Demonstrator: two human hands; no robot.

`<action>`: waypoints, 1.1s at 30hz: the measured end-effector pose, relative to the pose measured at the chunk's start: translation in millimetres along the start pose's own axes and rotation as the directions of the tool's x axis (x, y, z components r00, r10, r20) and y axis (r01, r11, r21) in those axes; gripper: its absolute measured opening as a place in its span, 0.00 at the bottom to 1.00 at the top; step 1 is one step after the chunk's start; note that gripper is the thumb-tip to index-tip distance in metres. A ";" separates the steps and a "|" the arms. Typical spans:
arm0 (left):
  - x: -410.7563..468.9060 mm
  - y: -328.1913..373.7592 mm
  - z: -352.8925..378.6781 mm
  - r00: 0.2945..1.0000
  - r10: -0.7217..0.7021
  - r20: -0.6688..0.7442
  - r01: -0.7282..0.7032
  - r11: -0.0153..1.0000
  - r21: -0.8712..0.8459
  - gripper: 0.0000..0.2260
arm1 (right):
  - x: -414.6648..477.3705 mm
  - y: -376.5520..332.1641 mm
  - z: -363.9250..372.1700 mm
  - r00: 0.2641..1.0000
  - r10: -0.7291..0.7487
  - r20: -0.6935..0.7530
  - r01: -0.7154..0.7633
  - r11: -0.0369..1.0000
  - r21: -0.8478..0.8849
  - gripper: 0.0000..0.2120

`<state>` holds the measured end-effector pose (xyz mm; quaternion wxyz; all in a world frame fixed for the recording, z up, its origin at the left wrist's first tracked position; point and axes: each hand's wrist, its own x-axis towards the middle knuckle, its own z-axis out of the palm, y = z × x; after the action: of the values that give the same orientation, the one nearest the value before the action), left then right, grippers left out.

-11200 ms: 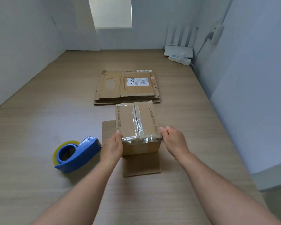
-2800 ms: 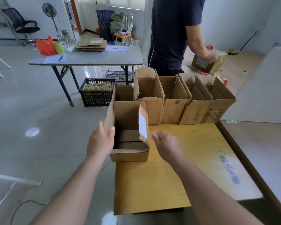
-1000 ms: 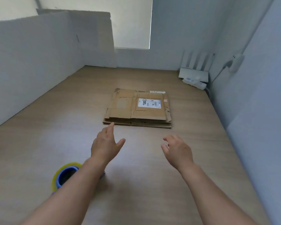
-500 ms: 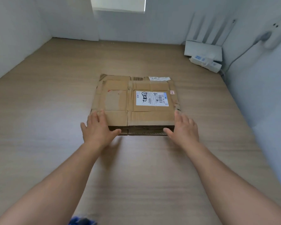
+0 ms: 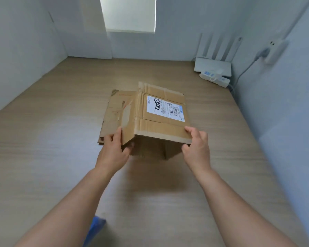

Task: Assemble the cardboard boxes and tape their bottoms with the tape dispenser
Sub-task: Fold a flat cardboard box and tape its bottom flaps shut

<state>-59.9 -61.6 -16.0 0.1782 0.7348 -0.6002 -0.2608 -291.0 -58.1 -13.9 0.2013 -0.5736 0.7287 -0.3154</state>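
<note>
Lifted off the pile where it lay flat a moment ago, one brown flattened cardboard box with a white shipping label (image 5: 159,125) is held half-opened above the pale wooden table (image 5: 43,157), left hand (image 5: 114,150) pinching its near-left edge, right hand (image 5: 196,148) gripping its near-right corner. Just behind lies one pile of flat brown cardboard (image 5: 114,111) (sheet count hidden); one blue tape dispenser (image 5: 95,227) shows by the left forearm.

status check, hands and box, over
Left hand, right hand grip the box above the flat stack. Half opened, end flaps not folded. Tape dispenser by left arm, nothing blocking.
</note>
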 end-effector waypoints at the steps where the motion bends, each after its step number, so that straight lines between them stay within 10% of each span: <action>1: -13.8 5.7 -5.3 0.998 0.030 -0.058 -0.033 0.999 -0.038 0.23 | -7.5 -2.5 -10.1 0.998 -0.037 -0.046 0.039 0.998 0.051 0.28; 5: -70.3 30.3 -26.1 0.979 0.040 -0.200 -0.068 0.988 -0.136 0.11 | -39.1 -9.7 -48.3 0.986 -0.009 -0.164 0.063 0.943 0.326 0.27; 9: -124.7 50.2 -39.8 0.980 -0.034 -0.196 -0.013 0.973 -0.232 0.07 | -75.5 -0.2 -67.1 0.981 -0.086 -0.177 0.121 0.973 0.199 0.07; 14: -177.4 65.5 -54.4 0.982 -0.041 -0.185 -0.014 0.959 -0.284 0.06 | -98.6 -12.0 -106.5 0.953 -0.130 -0.275 0.180 0.970 0.162 0.05; 22: -207.8 59.4 -53.8 0.994 -0.097 0.051 0.103 0.984 -0.142 0.05 | -106.6 -23.7 -137.2 0.999 -0.013 0.049 0.017 0.997 -0.081 0.05; 27: -219.5 53.8 -55.2 0.998 0.066 -0.008 -0.066 0.967 -0.245 0.13 | -124.2 -14.9 -126.9 0.934 -0.069 0.352 0.000 0.982 0.191 0.19; 33: -218.0 33.4 -47.5 0.933 0.255 0.255 -0.193 0.951 -0.242 0.34 | -124.2 3.8 -134.5 0.916 -0.025 0.401 -0.221 0.802 0.555 0.24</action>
<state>-89.2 141.3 78.1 0.1970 0.5930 -0.6683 -0.4037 -349.4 92.8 71.8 0.5259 -0.4941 0.5689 -0.3945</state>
